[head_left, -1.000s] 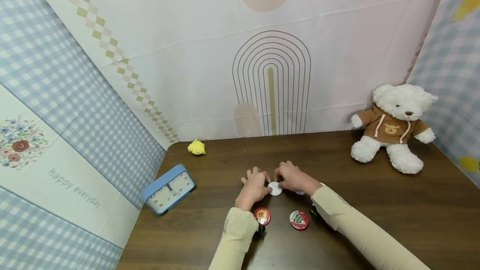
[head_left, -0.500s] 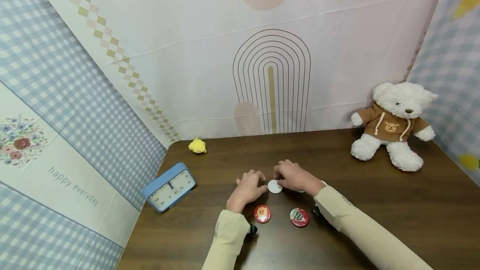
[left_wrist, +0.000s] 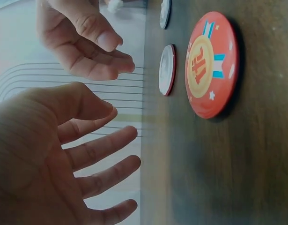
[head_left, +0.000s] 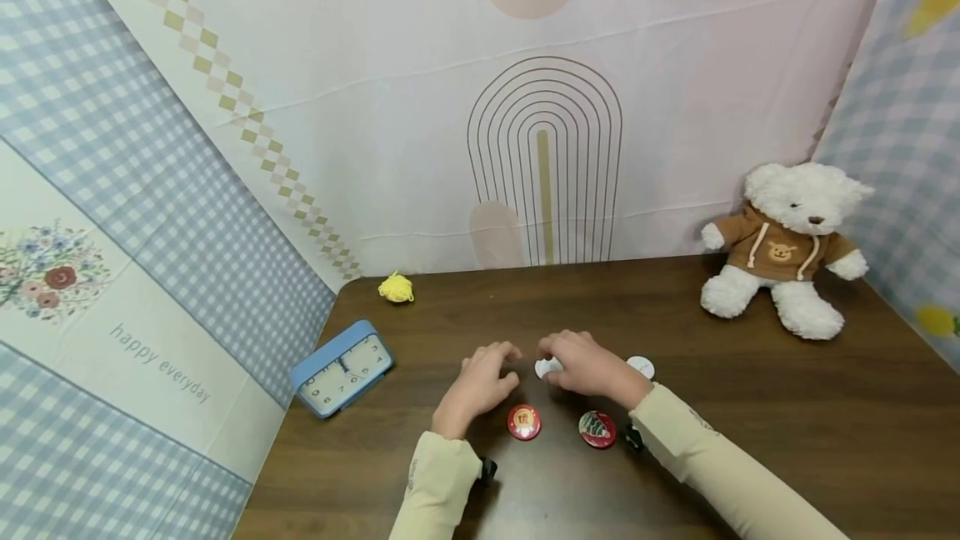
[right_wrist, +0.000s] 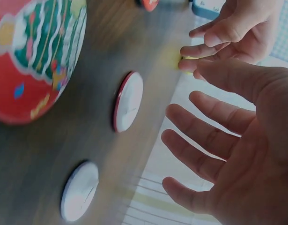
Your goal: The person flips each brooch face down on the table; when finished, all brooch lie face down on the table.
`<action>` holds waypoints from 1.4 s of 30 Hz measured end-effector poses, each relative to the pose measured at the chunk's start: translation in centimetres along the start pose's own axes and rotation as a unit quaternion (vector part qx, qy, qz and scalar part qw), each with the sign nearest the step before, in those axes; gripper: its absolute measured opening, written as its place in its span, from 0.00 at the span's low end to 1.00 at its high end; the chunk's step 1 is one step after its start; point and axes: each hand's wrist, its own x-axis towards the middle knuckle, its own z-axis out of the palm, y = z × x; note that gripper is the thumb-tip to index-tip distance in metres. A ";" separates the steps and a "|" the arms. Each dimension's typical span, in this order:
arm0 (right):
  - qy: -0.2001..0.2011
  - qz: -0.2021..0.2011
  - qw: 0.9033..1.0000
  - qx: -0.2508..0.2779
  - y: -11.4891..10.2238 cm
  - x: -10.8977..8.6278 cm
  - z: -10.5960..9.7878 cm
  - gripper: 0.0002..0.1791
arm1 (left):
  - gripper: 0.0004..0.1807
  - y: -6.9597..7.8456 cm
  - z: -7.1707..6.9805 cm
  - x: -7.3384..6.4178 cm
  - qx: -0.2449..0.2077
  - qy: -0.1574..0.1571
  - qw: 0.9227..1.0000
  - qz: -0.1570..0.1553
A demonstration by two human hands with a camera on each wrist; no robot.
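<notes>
My left hand hovers above the table with relaxed fingers and holds nothing. Close beside it my right hand is also raised and holds nothing; in the head view it partly covers a badge lying white back up. The right wrist view shows that badge's red rim on the tabletop, apart from the fingers. A second white-backed badge lies by the right wrist. Nearer the front are two face-up badges: a red one with a gold medal and a red one with a Christmas tree.
A blue clock stands at the left of the brown table. Behind it lies a yellow bundle of yarn. At the back right sits a white teddy bear in a brown hoodie. Patterned cloth hangs behind the table.
Both hands have come off the middle white-backed badge. The left hand has drawn back to the left; the right has lifted slightly, and the badge by its wrist shows more.
</notes>
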 end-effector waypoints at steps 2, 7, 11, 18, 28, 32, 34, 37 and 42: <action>0.000 0.000 1.000 0.000 -0.4 -0.3 0.0 0.12 | 0.17 0.1 -0.2 -0.3 -0.006 -0.003 1.000 0.001; -0.002 0.002 1.000 -0.001 -1.4 -0.7 0.1 0.13 | 0.17 0.4 -0.6 -1.0 -0.012 -0.008 1.000 -0.001; -0.004 0.003 1.000 -0.014 -2.1 -1.0 0.4 0.14 | 0.18 0.4 -0.7 -1.4 -0.010 -0.009 1.000 0.000; 0.009 -0.005 0.999 -0.050 -3.3 -1.9 1.2 0.14 | 0.19 0.5 -0.4 -2.7 -0.005 -0.017 1.000 -0.020; 0.021 -0.025 0.999 -0.039 -4.7 -2.6 3.0 0.11 | 0.18 0.1 1.2 -4.0 0.022 -0.005 0.999 -0.029; 0.025 -0.026 0.998 -0.049 -5.1 -2.6 3.8 0.13 | 0.17 -0.1 1.8 -4.3 0.020 -0.008 0.999 -0.040; 0.030 -0.026 0.998 -0.056 -5.2 -2.7 4.1 0.13 | 0.16 -0.2 2.0 -4.5 0.023 -0.009 0.999 -0.043; 0.037 -0.027 0.997 -0.066 -5.4 -2.8 4.4 0.12 | 0.16 -0.2 2.2 -4.6 0.031 -0.005 0.999 -0.043; 0.047 -0.032 0.994 -0.091 -5.7 -3.0 4.8 0.14 | 0.17 -0.2 2.5 -4.9 0.026 0.010 0.999 -0.044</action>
